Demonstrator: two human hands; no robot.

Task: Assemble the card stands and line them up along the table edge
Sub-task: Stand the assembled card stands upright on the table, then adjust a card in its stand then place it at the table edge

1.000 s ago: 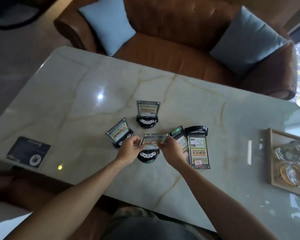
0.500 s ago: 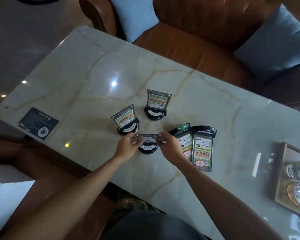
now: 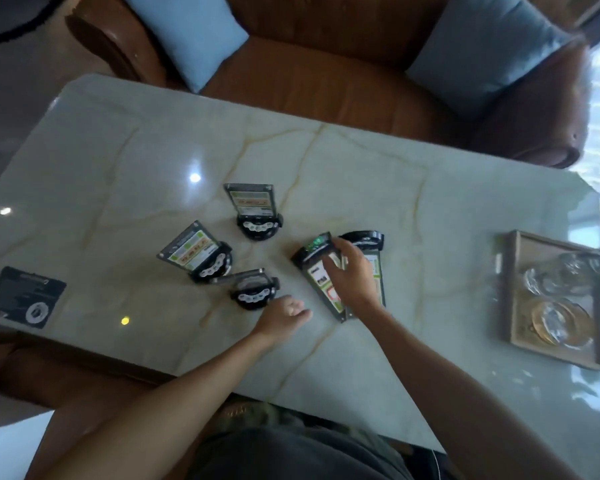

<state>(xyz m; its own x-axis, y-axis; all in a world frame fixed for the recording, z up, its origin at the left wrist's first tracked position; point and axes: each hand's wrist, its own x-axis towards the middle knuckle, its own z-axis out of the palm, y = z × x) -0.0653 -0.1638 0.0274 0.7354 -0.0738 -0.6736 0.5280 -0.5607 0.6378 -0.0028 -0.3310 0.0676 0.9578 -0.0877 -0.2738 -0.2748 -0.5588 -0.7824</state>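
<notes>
Three card stands stand upright on the marble table [image 3: 413, 209]: a far one [image 3: 253, 211], a left one [image 3: 194, 252] and a near one [image 3: 253, 289], each a printed card in a round black base. Two more stands lie flat to the right, one angled [image 3: 312, 268] and one beside it [image 3: 364, 237]. My right hand [image 3: 352, 275] rests over both, its fingers curled around the upper part of the angled one. My left hand [image 3: 284, 315] hovers just right of the near upright stand, fingers loose and holding nothing.
A wooden tray [image 3: 513, 292] with glassware sits near the table's right end. A black card [image 3: 23, 296] lies flat at the left near edge. A brown leather sofa [image 3: 326, 81] with two blue cushions runs behind the table.
Both hands have let go of the near stand, which now stands upright on its own. My right hand moved right onto the flat stands, and my left hand pulled back slightly.
</notes>
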